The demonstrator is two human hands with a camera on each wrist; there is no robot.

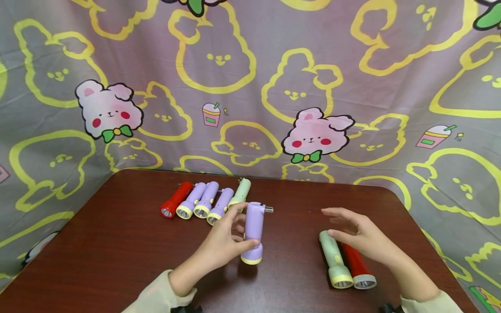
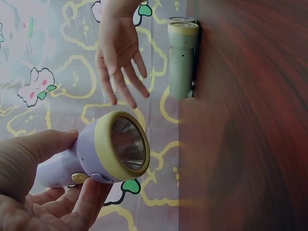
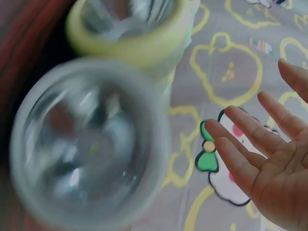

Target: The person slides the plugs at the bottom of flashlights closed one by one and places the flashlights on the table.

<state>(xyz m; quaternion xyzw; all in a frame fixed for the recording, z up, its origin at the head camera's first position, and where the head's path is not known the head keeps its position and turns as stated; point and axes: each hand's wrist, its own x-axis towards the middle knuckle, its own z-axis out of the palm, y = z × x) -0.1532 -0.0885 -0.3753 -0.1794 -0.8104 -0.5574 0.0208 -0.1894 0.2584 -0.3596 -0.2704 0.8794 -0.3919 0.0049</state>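
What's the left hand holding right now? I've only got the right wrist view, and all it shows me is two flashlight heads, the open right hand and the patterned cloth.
Observer: The left hand grips a purple flashlight.
Operator: And what color is the body behind that grey-rimmed lens up close to my camera?
Observer: It's red; the head view shows the whole red flashlight.
Operator: Any more flashlights out of my sight?
Observer: Yes, a row of five flashlights lies farther off on the table, toward the person's left.
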